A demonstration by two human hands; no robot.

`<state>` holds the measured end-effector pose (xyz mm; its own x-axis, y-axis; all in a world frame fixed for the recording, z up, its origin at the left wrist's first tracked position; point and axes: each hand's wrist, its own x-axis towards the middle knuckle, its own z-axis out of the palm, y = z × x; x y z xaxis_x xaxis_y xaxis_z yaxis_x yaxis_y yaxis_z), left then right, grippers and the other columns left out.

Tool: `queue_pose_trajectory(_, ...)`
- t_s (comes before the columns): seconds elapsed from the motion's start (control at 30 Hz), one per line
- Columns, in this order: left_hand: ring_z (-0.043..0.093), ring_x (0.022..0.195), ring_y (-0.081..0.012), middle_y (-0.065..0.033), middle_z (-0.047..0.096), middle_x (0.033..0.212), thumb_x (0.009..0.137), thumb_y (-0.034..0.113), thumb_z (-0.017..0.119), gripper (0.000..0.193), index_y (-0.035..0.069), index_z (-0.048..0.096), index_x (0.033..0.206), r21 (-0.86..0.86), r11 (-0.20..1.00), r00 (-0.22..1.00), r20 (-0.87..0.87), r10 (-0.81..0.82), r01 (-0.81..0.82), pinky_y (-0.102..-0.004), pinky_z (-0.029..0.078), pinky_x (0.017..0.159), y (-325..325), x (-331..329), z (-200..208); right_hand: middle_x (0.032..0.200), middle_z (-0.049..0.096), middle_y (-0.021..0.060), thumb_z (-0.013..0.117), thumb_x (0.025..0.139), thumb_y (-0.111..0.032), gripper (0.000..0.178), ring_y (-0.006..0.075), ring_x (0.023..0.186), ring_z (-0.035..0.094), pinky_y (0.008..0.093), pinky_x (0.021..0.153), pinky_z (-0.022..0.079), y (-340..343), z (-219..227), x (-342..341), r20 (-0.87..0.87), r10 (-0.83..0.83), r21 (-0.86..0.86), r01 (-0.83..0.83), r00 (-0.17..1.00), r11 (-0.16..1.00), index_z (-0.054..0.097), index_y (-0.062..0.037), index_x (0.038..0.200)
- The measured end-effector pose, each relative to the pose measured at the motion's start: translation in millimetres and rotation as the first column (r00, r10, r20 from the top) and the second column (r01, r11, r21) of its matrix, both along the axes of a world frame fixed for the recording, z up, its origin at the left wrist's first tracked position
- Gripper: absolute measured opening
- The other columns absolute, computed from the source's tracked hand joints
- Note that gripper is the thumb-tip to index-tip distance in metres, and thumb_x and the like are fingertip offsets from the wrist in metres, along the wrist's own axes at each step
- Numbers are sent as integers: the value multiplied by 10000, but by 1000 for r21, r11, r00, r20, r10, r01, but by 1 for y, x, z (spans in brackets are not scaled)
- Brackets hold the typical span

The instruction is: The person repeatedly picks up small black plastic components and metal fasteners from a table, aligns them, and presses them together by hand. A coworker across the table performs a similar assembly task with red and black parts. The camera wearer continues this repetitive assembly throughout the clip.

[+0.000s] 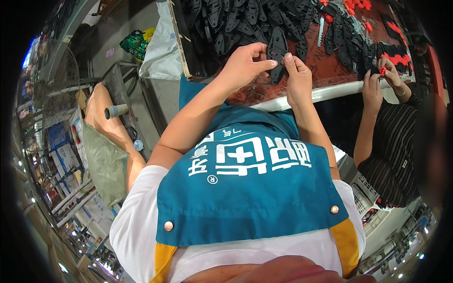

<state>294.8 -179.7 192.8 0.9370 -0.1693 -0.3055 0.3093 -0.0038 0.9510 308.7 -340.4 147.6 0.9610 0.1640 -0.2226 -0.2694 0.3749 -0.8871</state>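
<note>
My left hand (247,65) is closed on the left edge of a black plastic part (277,45), long and pointed at both ends with small holes. Thumb and forefinger of my right hand (298,78) are pinched together at the part's right side; whatever is between them is too small to make out. The part is held upright over the near edge of the reddish-brown tabletop (318,70). Beyond my hands lies a heap of similar black parts (231,19).
At the right, a co-worker's hands (377,80) handle a small red piece (382,70). Red pieces (357,4) and a row of black-and-red parts (395,56) lie on the table. A raised board edge (181,42) bounds its left side. A cardboard tube (116,111) and greenish sack (104,160) stand left.
</note>
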Motion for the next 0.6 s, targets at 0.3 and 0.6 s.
queue_pose_trajectory(0.3,569,963,-303,-108,580,997,837,169,644,317,45,582,1122,621,634,708,688,-159,-461,-376,480,814,-26,78,-41,854,537,5,553,943,-349,326,116,766,487,271,692,423,-82,-43,75,-263,-346,373,426,900,824,583,-41,1047)
queue_pose_trajectory(0.6,360,1294,-341,-97,539,1253,864,125,478,481,62,437,1339,871,164,708,475,-523,-463,-505,348,1017,-36,211,-77,883,604,18,620,893,-130,199,125,754,569,255,664,455,-93,-21,72,-130,-290,-11,291,948,957,612,-10,1051)
